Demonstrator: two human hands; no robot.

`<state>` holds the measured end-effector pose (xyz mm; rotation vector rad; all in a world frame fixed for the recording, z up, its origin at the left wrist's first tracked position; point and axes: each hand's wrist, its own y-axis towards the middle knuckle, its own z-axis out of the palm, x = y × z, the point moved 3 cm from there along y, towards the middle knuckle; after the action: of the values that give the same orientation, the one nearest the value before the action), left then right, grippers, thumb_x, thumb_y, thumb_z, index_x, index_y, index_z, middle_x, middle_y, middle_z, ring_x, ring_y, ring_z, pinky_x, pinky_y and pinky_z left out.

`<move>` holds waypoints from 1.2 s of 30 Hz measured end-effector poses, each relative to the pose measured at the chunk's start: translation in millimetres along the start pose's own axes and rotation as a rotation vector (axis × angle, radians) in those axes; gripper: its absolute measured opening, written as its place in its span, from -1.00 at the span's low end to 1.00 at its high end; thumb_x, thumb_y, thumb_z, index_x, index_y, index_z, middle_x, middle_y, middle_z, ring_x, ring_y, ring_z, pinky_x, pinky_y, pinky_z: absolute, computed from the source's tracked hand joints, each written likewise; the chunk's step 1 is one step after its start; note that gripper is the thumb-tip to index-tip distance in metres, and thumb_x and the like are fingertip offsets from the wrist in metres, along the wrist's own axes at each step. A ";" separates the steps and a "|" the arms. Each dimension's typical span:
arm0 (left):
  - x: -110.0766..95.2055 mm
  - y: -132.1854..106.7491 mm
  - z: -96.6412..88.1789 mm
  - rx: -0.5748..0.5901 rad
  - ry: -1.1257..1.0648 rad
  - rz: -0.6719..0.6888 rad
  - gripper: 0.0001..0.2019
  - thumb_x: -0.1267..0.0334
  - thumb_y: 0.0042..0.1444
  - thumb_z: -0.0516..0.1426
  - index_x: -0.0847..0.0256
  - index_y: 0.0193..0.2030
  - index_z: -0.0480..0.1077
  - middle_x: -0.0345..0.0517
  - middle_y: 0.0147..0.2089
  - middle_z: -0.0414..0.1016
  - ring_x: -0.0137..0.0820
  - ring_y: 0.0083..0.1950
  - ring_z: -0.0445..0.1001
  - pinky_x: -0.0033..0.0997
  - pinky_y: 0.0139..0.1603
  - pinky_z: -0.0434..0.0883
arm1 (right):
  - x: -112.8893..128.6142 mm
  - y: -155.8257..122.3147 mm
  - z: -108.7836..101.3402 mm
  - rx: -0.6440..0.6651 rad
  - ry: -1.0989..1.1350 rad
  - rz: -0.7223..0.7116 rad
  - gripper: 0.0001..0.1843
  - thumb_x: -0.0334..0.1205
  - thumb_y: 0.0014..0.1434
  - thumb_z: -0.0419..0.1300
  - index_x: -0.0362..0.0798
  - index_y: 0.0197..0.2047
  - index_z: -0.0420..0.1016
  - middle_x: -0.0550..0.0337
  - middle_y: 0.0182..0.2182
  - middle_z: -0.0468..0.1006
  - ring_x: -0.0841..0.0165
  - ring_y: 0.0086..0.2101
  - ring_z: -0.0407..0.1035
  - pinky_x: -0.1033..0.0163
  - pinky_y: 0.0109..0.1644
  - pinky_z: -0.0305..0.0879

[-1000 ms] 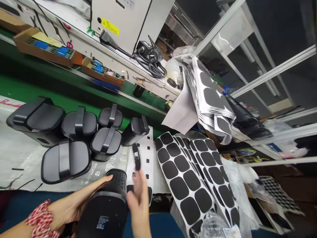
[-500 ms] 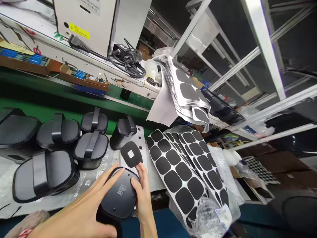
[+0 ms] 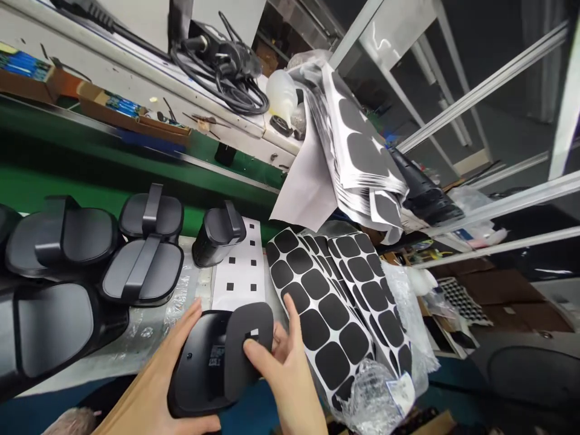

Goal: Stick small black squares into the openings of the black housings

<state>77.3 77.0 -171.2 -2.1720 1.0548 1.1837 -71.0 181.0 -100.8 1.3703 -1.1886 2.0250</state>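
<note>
My left hand point(image 3: 151, 383) is wrapped round a black rounded device point(image 3: 193, 374), its flat underside with a printed label and a screw hole turned up. Between thumb and fingers, my right hand point(image 3: 290, 368) pinches a black rounded-square sticker point(image 3: 242, 326) with a small square hole. This sticker stands tilted over the right part of the underside; whether its edge touches the device I cannot tell. Just beyond lies a white sheet point(image 3: 222, 299) dotted with small black squares. A smaller black device with a handle point(image 3: 220, 235) stands on its far end.
Several black devices with strap handles point(image 3: 142, 272) crowd the left side. To the right lie sheets of black stickers point(image 3: 333, 308) beside crumpled clear plastic point(image 3: 369, 393). A shelf edge point(image 3: 217, 127) at the back carries cables point(image 3: 222, 66), a squeeze bottle point(image 3: 281, 96) and stacked sticker sheets point(image 3: 362, 151).
My right hand has brought the sticker from beyond the device back over its underside and tilted it up. My left hand has closed round the device's side. The view has shifted.
</note>
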 end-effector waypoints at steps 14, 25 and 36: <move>6.1 -8.6 10.5 0.028 -0.308 -0.232 0.18 -0.05 -0.14 0.44 -0.52 0.45 -0.27 -0.40 0.50 -0.12 -0.19 0.45 0.16 -0.01 0.46 0.22 | -21.8 -27.7 34.5 -0.302 -0.694 -0.041 -0.36 0.22 0.12 0.15 0.11 0.19 0.24 0.23 0.05 0.45 0.20 0.05 0.36 0.02 0.12 0.28; 6.6 -8.6 8.8 -0.110 -0.057 0.055 0.01 0.09 0.13 0.21 -0.01 0.57 -0.34 0.05 0.50 -0.04 -0.13 0.42 0.21 0.00 0.28 0.36 | -20.6 -32.0 48.2 -0.417 -0.811 -0.001 -0.37 0.29 0.14 0.16 0.16 0.17 0.27 0.29 0.02 0.46 0.25 -0.02 0.43 0.05 0.02 0.36; 5.8 -7.9 2.5 -0.096 -0.015 0.127 0.01 0.15 0.17 0.21 0.14 0.57 -0.38 0.02 0.51 -0.09 -0.29 0.47 0.12 -0.26 0.38 0.26 | -24.1 -33.1 51.3 -0.448 -0.833 -0.026 -0.37 0.30 0.16 0.17 0.12 0.15 0.27 0.18 0.01 0.46 0.18 -0.03 0.43 0.00 -0.01 0.36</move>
<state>84.3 81.0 -177.3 -2.1918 1.1664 1.3299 -9.1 159.3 -101.0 2.0062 -1.7883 1.0336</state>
